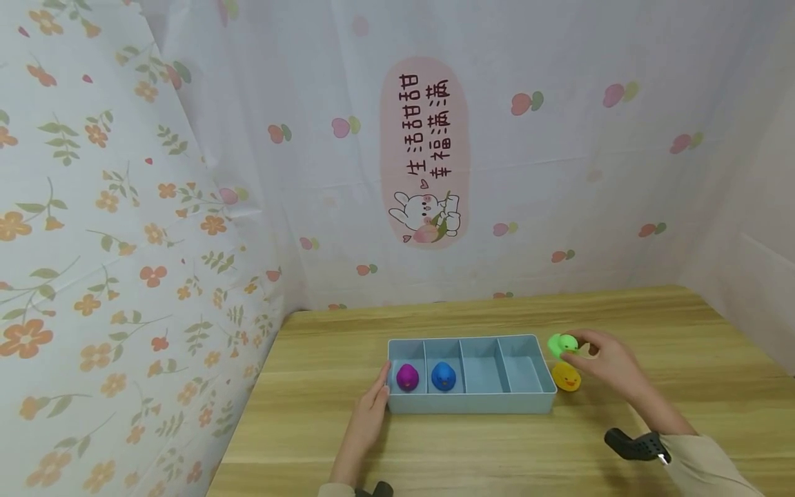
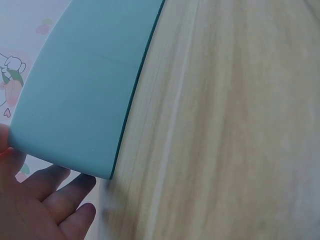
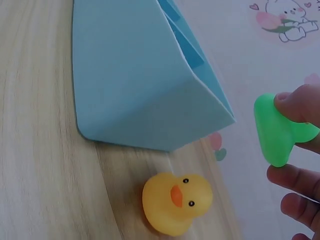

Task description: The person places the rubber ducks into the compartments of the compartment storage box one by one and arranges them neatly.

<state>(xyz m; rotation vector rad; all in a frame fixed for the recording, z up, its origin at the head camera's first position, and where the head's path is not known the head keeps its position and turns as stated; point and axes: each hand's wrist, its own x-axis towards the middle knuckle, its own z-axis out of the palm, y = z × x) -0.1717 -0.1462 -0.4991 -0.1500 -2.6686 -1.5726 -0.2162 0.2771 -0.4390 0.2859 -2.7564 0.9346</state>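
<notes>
A pale blue box [image 1: 470, 403] with a row of compartments stands on the table. In its leftmost compartment sits a purple rubber duck [image 1: 407, 377], and in the one beside it a blue rubber duck [image 1: 444, 376]. My left hand [image 1: 369, 414] rests against the box's left end, fingertips touching the wall. My right hand [image 1: 605, 362] pinches a green rubber duck [image 3: 274, 131] between thumb and fingers, held just off the box's right end. Below it, a yellow rubber duck [image 3: 176, 204] sits on the table close to that end.
The wooden table [image 1: 310, 442] reaches back to a white curtain [image 1: 298, 159] with printed fruit. A flowered cloth [image 1: 124, 276] hangs on the left. Thin dividers separate the box's compartments. A black wrist strap [image 1: 636, 445] is on my right arm.
</notes>
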